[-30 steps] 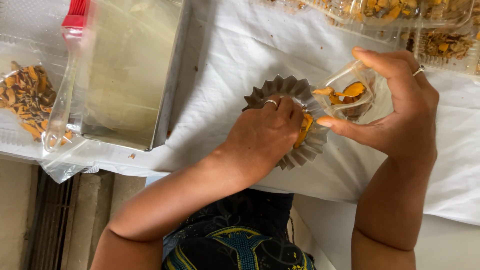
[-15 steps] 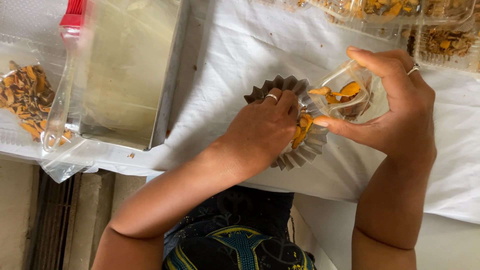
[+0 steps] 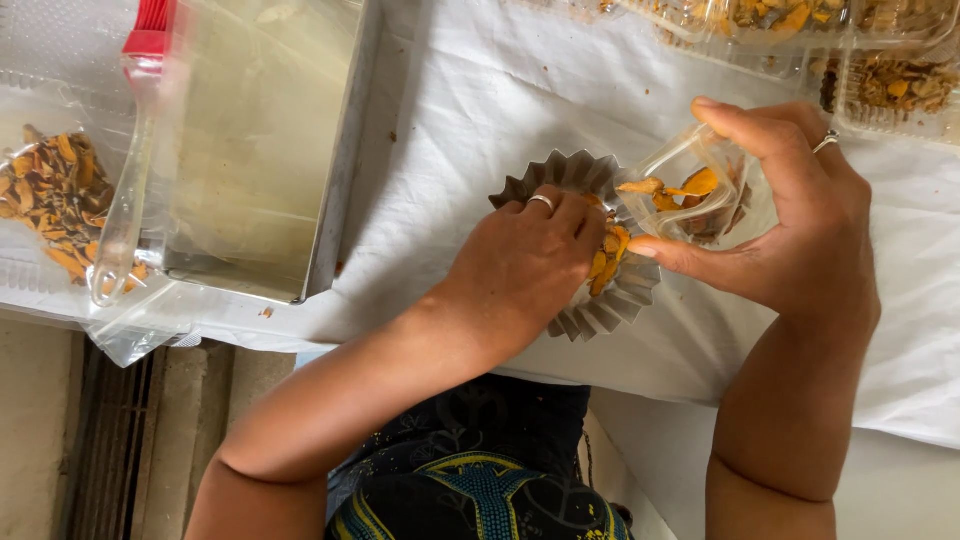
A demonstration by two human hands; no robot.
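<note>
The tin [image 3: 590, 300] is a small metal cup with wavy sides. It sits on the white cloth [image 3: 470, 110] in the middle of the surface, near the person. A few orange slices [image 3: 606, 258] lie inside it, on its right side. Most of the tin is hidden under the left hand [image 3: 520, 265], so I cannot tell how full it is. From what shows, it looks only partly filled.

The left hand lies over the tin with its fingers curled down into it, on the slices (the tips are hidden, so I cannot tell if they pinch one). The right hand [image 3: 800, 215] holds a clear cup [image 3: 700, 190] between thumb and fingers, tipped toward the tin and touching its far right rim. Some orange slices are left in that cup, so it is not empty yet.

To the left is a metal tray [image 3: 345, 170] with a red brush [image 3: 135, 150] leaning on it. Further left is a bag [image 3: 50, 195] of slices. At the far right are clear boxes [image 3: 880, 70] of more slices.
</note>
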